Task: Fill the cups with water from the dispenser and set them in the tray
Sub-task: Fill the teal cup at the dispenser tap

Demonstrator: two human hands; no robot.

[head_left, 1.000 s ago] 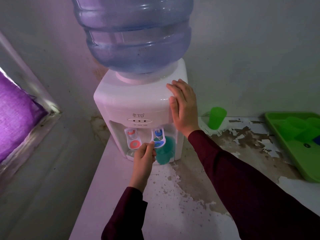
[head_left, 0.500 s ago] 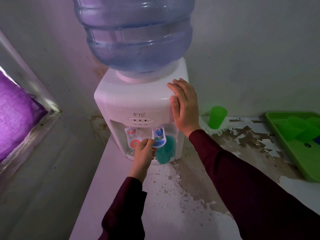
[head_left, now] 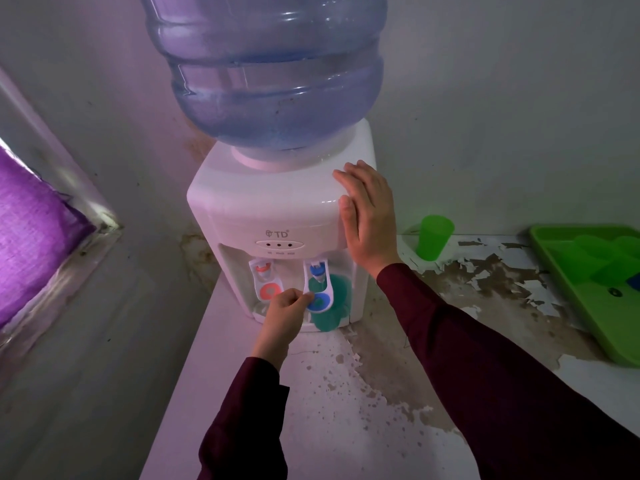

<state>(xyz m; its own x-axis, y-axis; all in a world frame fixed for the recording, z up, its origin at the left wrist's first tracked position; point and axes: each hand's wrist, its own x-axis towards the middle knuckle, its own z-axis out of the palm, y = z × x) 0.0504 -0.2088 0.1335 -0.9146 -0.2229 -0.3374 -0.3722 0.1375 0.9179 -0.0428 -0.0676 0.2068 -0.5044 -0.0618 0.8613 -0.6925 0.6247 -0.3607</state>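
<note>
Looking down from head height, we see a white water dispenser (head_left: 277,216) at the centre of the frame, standing on a pale worktop (head_left: 346,410) with peeling, stained paint. A large blue-tinted water bottle (head_left: 266,67) sits upside down on top of it, filling the upper centre.

Our left hand (head_left: 285,315), in a dark red sleeve (head_left: 242,427), reaches up from the lower centre. Its fingers (head_left: 304,299) are curled narrow, pinching the edge of the blue tap lever (head_left: 318,289) on the right side of the dispenser's recess. A red tap lever (head_left: 265,280) hangs just beside it on the left, untouched. A teal cup (head_left: 329,306) stands upright under the blue tap, inside the recess.

Our right hand (head_left: 369,216) lies flat against the dispenser's upper right corner, fingers spread wide and holding nothing.

To the right of the dispenser, a green cup (head_left: 434,237) stands upright on the worktop near the wall. At the far right edge, a green tray (head_left: 554,271) holds several green cups (head_left: 602,251); we cannot tell how many.

A purple cloth (head_left: 31,230) shows at the left edge.
</note>
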